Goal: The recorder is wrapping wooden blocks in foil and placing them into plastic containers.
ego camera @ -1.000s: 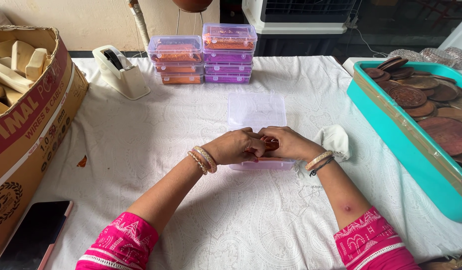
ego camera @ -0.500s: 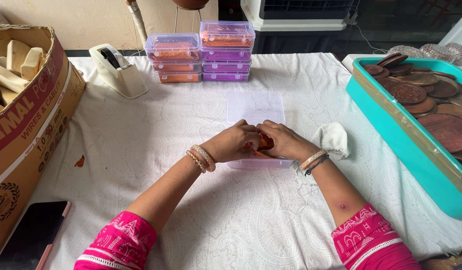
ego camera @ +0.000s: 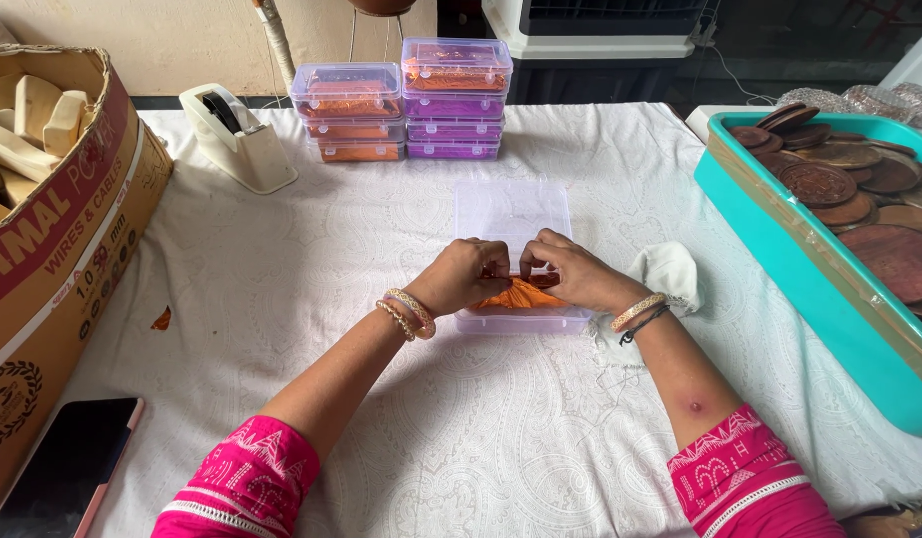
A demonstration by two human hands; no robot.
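My left hand (ego camera: pixel 465 274) and my right hand (ego camera: pixel 571 269) meet over an open clear plastic box (ego camera: pixel 521 321) in the middle of the table. Both pinch a piece of shiny orange foil (ego camera: pixel 521 295) that lies in the box's near half. The box's clear lid (ego camera: pixel 509 209) lies flat behind my fingers. Bangles sit on both wrists. What the foil wraps is hidden by my fingers.
Stacked clear and purple boxes (ego camera: pixel 406 100) with orange contents stand at the back. A white tape dispenser (ego camera: pixel 237 134) sits back left, a cardboard carton (ego camera: pixel 52 229) left, a phone (ego camera: pixel 67 468) near left. A teal tray (ego camera: pixel 810 269) of brown discs is on the right. White cloth (ego camera: pixel 670 271) lies beside my right wrist.
My hands stay together over the box, with small finger shifts on the foil. Nothing else has moved.
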